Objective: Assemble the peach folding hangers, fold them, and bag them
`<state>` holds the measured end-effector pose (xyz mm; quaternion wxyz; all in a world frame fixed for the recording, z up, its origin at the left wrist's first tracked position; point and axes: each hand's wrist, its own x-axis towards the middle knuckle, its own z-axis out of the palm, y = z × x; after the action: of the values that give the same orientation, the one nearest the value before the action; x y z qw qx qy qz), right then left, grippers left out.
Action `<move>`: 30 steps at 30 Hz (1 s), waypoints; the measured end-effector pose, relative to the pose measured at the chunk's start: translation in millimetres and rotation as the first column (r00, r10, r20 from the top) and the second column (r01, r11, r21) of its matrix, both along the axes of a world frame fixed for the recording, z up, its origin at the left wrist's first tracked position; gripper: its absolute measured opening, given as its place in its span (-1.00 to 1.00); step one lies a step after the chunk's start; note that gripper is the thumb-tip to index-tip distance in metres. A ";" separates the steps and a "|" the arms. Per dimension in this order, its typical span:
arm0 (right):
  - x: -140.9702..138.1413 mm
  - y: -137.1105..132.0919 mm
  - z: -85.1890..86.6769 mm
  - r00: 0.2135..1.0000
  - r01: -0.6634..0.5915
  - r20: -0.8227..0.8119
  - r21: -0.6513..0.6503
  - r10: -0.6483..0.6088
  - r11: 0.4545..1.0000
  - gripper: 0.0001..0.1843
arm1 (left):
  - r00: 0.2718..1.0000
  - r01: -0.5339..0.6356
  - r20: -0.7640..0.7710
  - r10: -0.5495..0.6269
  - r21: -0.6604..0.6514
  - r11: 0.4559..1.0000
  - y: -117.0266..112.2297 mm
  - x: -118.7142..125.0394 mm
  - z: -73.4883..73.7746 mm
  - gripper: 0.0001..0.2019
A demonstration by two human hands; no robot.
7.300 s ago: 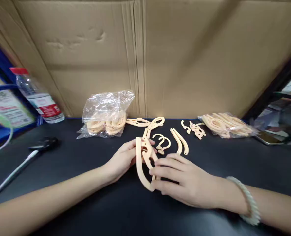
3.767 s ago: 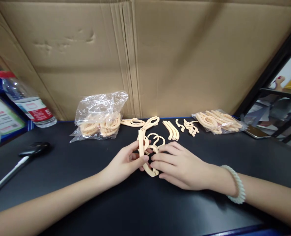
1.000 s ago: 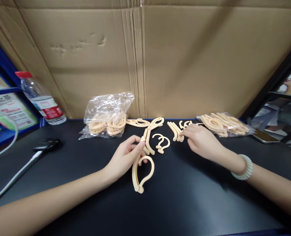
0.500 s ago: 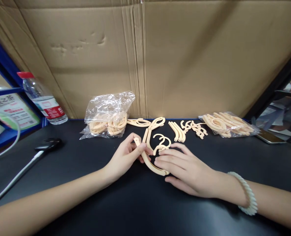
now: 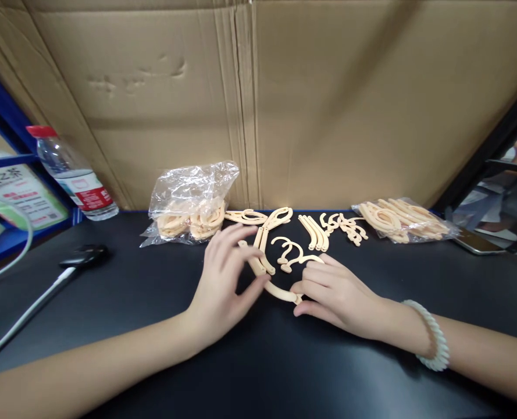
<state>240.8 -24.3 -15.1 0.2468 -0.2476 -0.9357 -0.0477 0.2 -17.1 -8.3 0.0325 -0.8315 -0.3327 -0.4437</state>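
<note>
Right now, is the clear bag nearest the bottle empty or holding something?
Holding something: beige pieces show through the clear bag at its bottom; its top looks slack.

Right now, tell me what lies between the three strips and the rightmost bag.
In the head view, a loose cluster of small curved pieces lies between the strips and the bag.

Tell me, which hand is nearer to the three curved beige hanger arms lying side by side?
Right. The right hand is just in front of the three hanger arms; the left hand is farther off, to their left and toward the person.
</note>
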 end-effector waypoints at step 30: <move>-8.3 -8.7 -0.8 0.994 -0.071 -0.091 -0.157 0.057 0.985 -0.65 | 0.742 0.273 -0.634 -0.217 -0.011 0.962 -13.3 11.6 8.3 -0.71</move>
<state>232.5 -33.0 -15.8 0.2680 -0.2384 -0.9323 0.0461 11.8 -30.3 0.0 0.1175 -0.9660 -0.1718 -0.1537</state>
